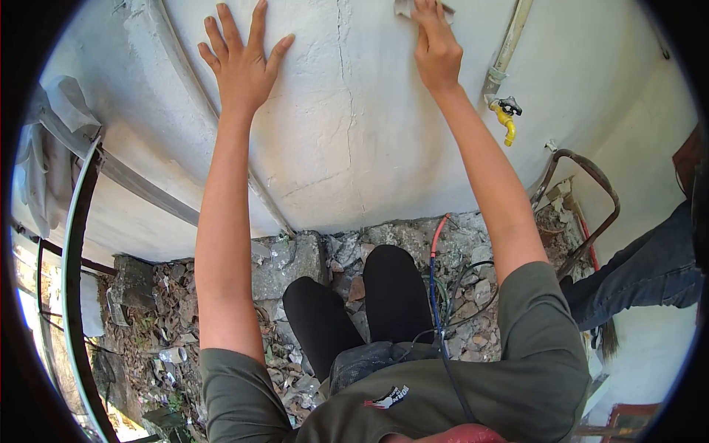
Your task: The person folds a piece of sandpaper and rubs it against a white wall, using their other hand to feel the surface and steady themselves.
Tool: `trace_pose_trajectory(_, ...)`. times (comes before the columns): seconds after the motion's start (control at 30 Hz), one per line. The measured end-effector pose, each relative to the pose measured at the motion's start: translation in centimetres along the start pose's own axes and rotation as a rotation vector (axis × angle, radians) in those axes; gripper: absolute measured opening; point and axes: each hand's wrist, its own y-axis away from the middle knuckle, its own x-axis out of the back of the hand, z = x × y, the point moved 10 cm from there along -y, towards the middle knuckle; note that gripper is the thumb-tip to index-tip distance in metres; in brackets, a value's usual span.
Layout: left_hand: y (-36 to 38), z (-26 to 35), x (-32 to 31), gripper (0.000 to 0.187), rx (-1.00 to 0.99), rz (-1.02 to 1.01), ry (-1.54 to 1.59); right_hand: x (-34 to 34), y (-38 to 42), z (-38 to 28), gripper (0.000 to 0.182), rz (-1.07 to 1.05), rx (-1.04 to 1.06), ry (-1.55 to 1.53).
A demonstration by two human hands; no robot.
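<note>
My left hand [247, 70] lies flat against the white wall [303, 148], fingers spread and holding nothing. Higher up on the right, my right hand [437, 53] is closed on a small flat grey-brown piece [403, 8] and presses it near the wall. The fingers and the top edge of the view hide most of that piece, so I cannot tell its kind. Between my two hands a thin crack [342, 66] runs down the wall. A yellow tap [507, 122] on a pipe [511, 37] sits to the right of my right forearm.
Rubble [295, 362] covers the ground around my knees. A red and blue cable [434, 273] trails over it beside my leg. At the right are a bent metal handle [591, 166] and another person's leg [642, 273]. A curved metal frame [74, 244] stands at the left.
</note>
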Motion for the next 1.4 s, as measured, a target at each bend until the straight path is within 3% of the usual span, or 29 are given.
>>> trace_pose_trajectory(0.07,0.1,-0.1,-0.1,0.077,-0.004,-0.007,-0.015,0.3,2.2,-1.0,0.022,-0.004,0.003,-0.014)
trace_pose_trajectory(0.13,0.1,0.0,0.1,0.077,-0.002,-0.005,-0.020,0.0,3.7,-2.2,0.023,-0.160,0.113,0.018)
trace_pose_trajectory(0.33,0.2,-0.1,-0.2,0.078,0.009,-0.021,-0.019,1.2,1.7,-3.5,0.018,-0.225,0.313,0.079)
trace_pose_trajectory(0.57,0.2,-0.1,-0.3,0.077,-0.007,-0.009,-0.010,0.4,0.6,-2.8,0.015,-0.351,0.204,0.181)
trace_pose_trajectory(0.63,0.1,-0.2,-0.1,0.077,-0.006,-0.005,-0.012,0.2,0.8,-1.2,0.013,-0.322,-0.051,0.042)
trace_pose_trajectory(0.73,0.1,-0.2,-0.1,0.077,-0.012,-0.011,-0.002,0.1,0.9,-1.0,0.011,-0.290,-0.107,0.047)
trace_pose_trajectory(0.87,0.0,-0.3,-0.3,0.077,-0.024,-0.010,-0.003,0.7,0.4,-0.4,0.017,-0.239,-0.108,0.040)
trace_pose_trajectory(1.03,0.0,0.2,0.2,0.077,-0.033,-0.010,-0.016,2.3,-3.9,-0.3,0.009,0.031,0.063,0.127)
trace_pose_trajectory(1.1,0.1,-0.9,-1.1,0.079,0.137,-0.226,-0.110,1.7,-5.4,-0.6,0.013,-0.015,0.089,0.123)
trace_pose_trajectory(1.17,0.1,-0.8,-1.1,0.078,0.128,-0.221,-0.115,1.7,-6.9,2.2,0.019,0.169,-0.156,-0.618)
trace_pose_trajectory(1.2,0.0,-0.7,-1.0,0.078,0.122,-0.212,-0.119,1.8,-8.4,-1.8,0.021,0.032,0.172,0.202)
trace_pose_trajectory(1.3,0.1,-0.8,-1.1,0.079,0.137,-0.238,-0.116,-0.1,-9.7,0.2,0.017,-0.075,0.040,0.141)
trace_pose_trajectory(1.4,0.1,-0.8,-1.1,0.079,0.140,-0.248,-0.109,-0.9,-10.4,0.6,0.016,-0.057,0.059,0.119)
